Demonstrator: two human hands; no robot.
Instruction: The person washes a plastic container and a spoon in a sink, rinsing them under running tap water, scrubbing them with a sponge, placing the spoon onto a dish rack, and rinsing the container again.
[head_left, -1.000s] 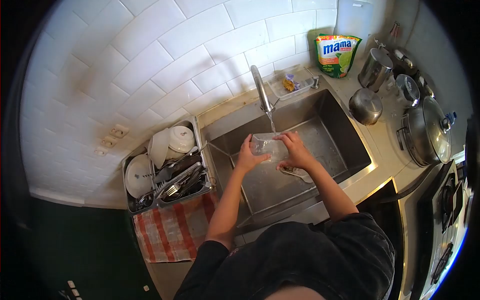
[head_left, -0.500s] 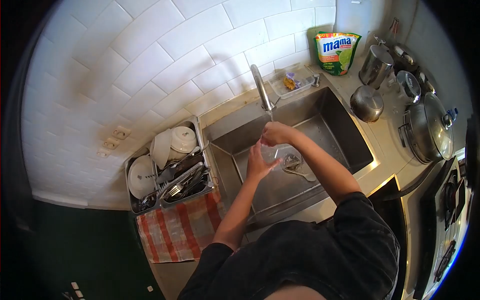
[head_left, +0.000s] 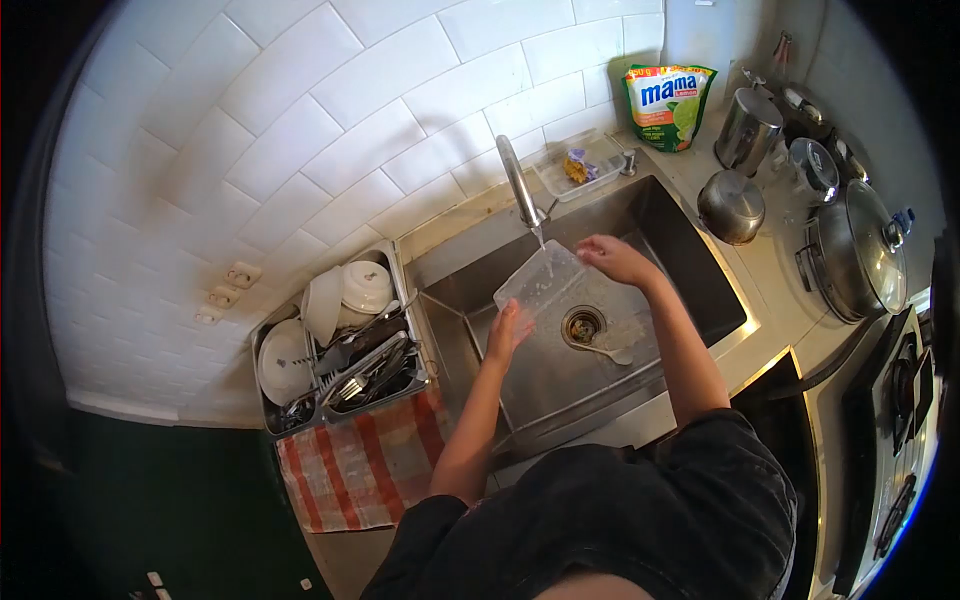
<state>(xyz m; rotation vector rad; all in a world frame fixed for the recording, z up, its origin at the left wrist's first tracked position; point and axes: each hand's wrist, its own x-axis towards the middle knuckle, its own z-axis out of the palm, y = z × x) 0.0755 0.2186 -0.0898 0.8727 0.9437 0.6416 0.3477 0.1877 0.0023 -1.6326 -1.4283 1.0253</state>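
A clear plastic container (head_left: 538, 282) is tilted under the running faucet (head_left: 516, 180), and water falls onto it. My left hand (head_left: 507, 330) grips its lower left end, thumb on the near side. At the upper right corner, my right hand (head_left: 610, 258) has its fingers curled against the edge. Below them in the sink (head_left: 545, 385), a light-coloured spoon (head_left: 608, 350) lies beside the drain (head_left: 583, 326).
Left of the sink stands a dish rack (head_left: 385, 262) with bowls, plates and cutlery, beside a red-striped cloth (head_left: 365, 465). A soap pouch (head_left: 668, 108), a small plastic tray (head_left: 597, 178), a steel pot (head_left: 732, 207) and a large lidded pot (head_left: 858, 255) line the back and right.
My hands have moved apart, the right one going right and the left one staying low. The container is now spread flat to view under the water, and the drain is uncovered.
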